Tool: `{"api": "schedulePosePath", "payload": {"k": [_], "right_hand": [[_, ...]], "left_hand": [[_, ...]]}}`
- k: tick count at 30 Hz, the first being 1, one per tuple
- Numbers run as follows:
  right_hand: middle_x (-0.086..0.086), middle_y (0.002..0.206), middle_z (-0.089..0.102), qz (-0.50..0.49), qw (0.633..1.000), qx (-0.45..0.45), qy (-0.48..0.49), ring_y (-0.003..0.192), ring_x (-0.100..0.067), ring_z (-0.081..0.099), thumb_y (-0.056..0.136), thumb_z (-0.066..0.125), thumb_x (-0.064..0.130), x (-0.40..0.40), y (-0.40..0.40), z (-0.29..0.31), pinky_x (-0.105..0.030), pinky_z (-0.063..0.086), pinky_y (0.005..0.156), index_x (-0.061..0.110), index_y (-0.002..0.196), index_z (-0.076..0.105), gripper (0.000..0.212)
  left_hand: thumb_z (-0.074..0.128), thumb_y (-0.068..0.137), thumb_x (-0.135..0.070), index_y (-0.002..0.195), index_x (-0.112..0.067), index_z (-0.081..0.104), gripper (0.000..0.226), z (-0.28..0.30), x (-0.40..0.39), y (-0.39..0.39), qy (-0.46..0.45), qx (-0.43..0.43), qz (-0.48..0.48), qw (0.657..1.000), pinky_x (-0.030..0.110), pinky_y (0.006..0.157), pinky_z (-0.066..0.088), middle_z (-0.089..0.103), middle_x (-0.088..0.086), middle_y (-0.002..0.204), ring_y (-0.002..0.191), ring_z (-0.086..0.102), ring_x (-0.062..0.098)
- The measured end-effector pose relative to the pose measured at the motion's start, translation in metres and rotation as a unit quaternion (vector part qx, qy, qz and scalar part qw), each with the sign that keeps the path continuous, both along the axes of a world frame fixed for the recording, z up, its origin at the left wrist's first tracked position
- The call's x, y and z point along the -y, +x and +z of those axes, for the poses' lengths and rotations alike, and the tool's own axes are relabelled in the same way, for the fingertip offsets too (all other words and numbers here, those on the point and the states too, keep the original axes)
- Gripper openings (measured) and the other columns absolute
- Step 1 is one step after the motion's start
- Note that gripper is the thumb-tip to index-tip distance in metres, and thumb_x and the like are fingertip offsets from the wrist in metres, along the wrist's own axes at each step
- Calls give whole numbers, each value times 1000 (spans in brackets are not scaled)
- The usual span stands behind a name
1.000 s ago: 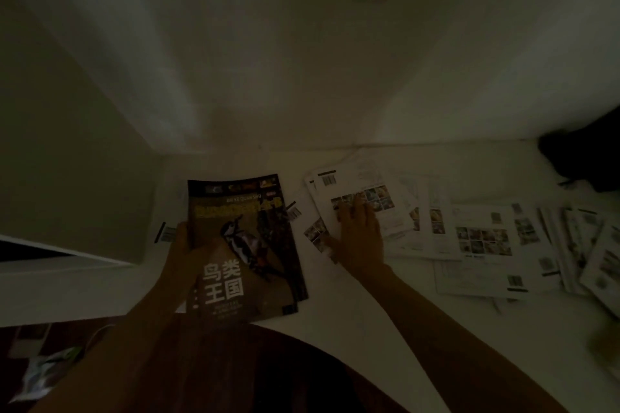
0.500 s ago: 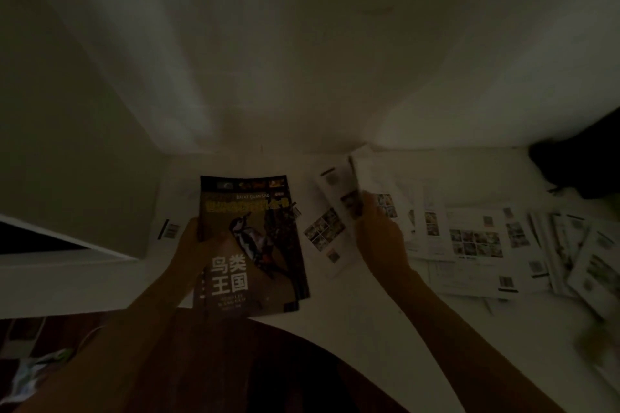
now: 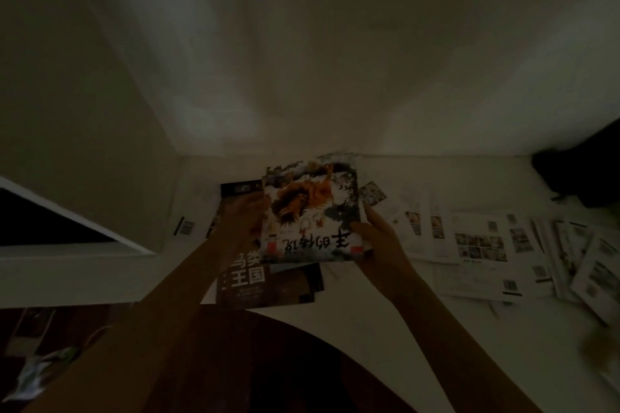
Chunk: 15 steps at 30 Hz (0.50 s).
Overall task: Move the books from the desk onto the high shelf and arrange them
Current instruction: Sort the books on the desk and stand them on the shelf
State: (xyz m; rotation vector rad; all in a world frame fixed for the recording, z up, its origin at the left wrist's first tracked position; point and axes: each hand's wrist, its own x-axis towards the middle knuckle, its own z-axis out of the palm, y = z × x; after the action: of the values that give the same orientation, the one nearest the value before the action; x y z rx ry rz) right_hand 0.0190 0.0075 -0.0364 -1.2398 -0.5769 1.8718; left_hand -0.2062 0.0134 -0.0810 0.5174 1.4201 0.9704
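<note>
A book with a lion on its cover (image 3: 312, 211) is held face up just above the white high shelf (image 3: 385, 322), its title upside down to me. My right hand (image 3: 374, 240) grips its right edge. Beneath it lies a dark bird book (image 3: 268, 282) with white characters. My left hand (image 3: 241, 216) holds that book's upper left part, and its fingers touch the lion book's left edge. Several white-backed books (image 3: 479, 245) lie spread flat on the shelf to the right. The light is very dim.
The shelf's side wall (image 3: 84, 111) rises at the left and the back wall (image 3: 335, 77) behind. A black object (image 3: 583, 174) sits at the far right. A white frame edge (image 3: 67, 255) juts in at the left. Dark wood (image 3: 235, 362) shows below.
My right hand has lifted a book from the spread pile, turned its lion cover up and brought it left over the dark bird book. My left hand has stayed on the bird book.
</note>
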Motion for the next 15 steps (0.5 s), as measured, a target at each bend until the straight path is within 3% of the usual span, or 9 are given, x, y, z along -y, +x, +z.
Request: {"api": "schedulePosePath", "payload": {"k": [2,4,6,8,10,12,13,15], "right_hand": [[-4,92,68,-37,999,-14,-16,70,-18,69,94,43,-5,1,-6,-10,-23,53,47,26,97,58,34],[-12,104,63,-57,997,-52,-28,76,-20,69,88,57,3,5,-18,-22,-27,56,56,19,100,57,19],[-12,115,60,0,1000,-7,-9,92,-17,67,79,71,21,14,-31,-36,-29,57,73,12,109,57,34],[-10,127,56,49,998,48,11,107,-18,61,89,62,19,26,-52,-49,-30,54,84,9,126,51,40],[-16,130,53,8,999,13,-45,109,-31,58,95,49,3,31,-64,-59,-46,52,91,6,133,45,39],[-18,128,53,8,996,72,-49,108,-35,55,92,48,-5,24,-64,-64,-53,48,93,6,135,43,44],[-15,127,53,25,992,117,-31,113,-35,53,90,49,-7,15,-60,-64,-49,50,91,5,136,41,48],[-8,124,48,129,966,221,22,123,-35,47,88,49,-11,-10,-49,-52,-31,51,84,4,138,33,55]], "left_hand": [[55,91,-5,123,-5,48,33,-7,4,-7,8,5,37,999,40,79,50,60,9,104,88,60,24],[51,90,3,128,0,44,38,-16,10,-14,20,34,85,996,40,77,49,58,12,102,86,59,22],[65,82,-5,128,-2,45,50,-24,18,-13,49,108,105,987,41,74,57,60,14,111,90,64,22],[76,72,-10,120,-7,51,53,-28,29,-8,46,128,94,986,34,64,59,64,9,109,88,69,18],[58,85,1,121,-5,51,37,-29,43,-3,8,98,75,992,30,60,58,63,9,107,85,68,18],[54,90,-1,121,-1,52,32,-30,54,-8,-14,35,67,997,33,67,56,67,8,99,83,67,18],[56,90,-5,117,-1,54,27,-31,57,-15,-17,-11,102,995,36,72,54,68,7,94,80,67,16],[59,90,-12,119,-2,49,32,-30,61,-36,-14,-100,191,976,38,85,46,63,10,103,91,61,20]]}}
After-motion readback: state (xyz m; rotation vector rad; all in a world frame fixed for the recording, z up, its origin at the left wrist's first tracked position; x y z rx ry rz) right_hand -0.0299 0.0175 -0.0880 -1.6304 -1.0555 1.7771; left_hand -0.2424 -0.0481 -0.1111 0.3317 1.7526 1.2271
